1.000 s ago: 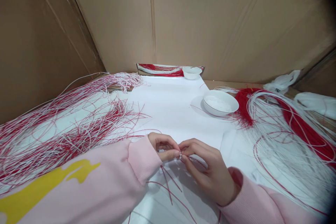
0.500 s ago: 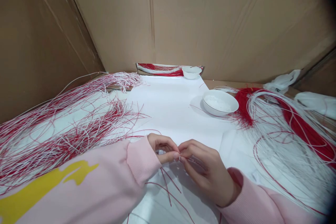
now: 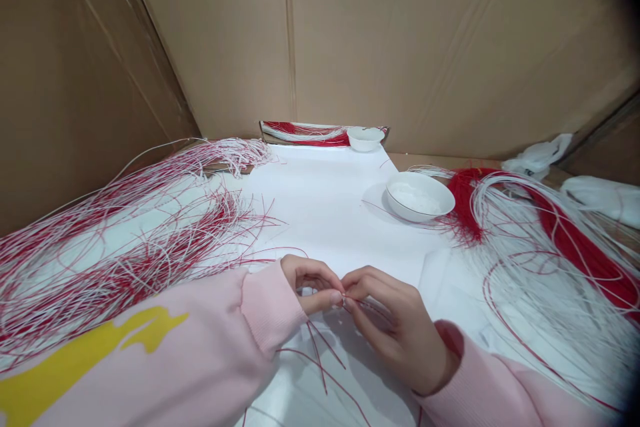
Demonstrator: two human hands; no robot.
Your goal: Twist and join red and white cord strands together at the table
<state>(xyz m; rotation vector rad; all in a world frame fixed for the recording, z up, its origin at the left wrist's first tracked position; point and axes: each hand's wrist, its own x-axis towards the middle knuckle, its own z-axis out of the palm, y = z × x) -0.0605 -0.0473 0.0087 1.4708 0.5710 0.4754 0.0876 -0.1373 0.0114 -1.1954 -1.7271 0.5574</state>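
My left hand [image 3: 311, 283] and my right hand [image 3: 395, 327] meet fingertip to fingertip low in the middle of the white sheet [image 3: 320, 207]. Both are closed in a pinch on thin red and white cords [image 3: 320, 347] that trail toward me under the hands. A tiny pale piece sits between the fingertips; I cannot make it out. Both arms wear pink sleeves.
A big spread of red and white cords [image 3: 115, 240] covers the left side. Another red and white bundle [image 3: 545, 240] lies right. A white bowl [image 3: 420, 195] stands behind the hands, a smaller bowl [image 3: 365, 137] farther back. Cardboard walls [image 3: 400, 33] enclose the table. White plastic bags [image 3: 540, 155] lie at the far right.
Hardly anything has moved. The fingertips of both hands have shifted slightly while staying pinched together on the cords.
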